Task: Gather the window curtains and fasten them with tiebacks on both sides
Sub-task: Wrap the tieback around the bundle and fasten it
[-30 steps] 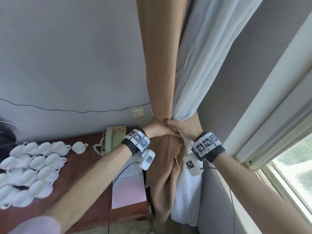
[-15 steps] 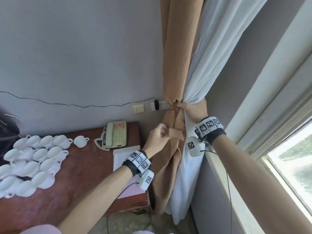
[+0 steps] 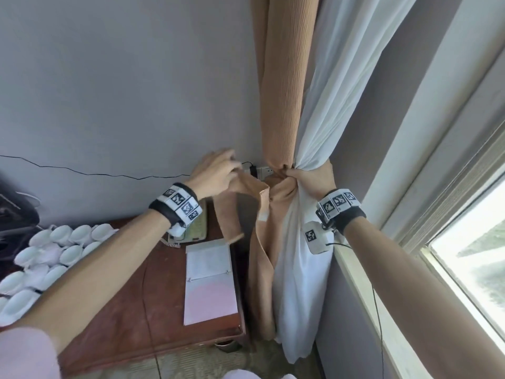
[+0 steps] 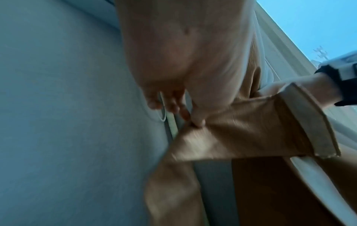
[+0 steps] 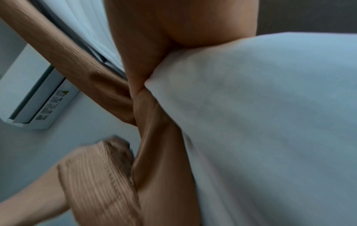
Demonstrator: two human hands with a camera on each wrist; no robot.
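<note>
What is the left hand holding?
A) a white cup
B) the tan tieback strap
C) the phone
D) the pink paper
B: the left hand pinches the tan tieback beside the curtains, which the right hand keeps bunched; the cups sit untouched on the desk.

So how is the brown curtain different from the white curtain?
The brown curtain is tan, ribbed and looks thick; the white curtain is pale, smooth and looks thin. The brown curtain hangs on the wall side, the white curtain on the window side. Both are bunched together in the grip of the right hand, while the left hand pinches a brown tieback.
</note>
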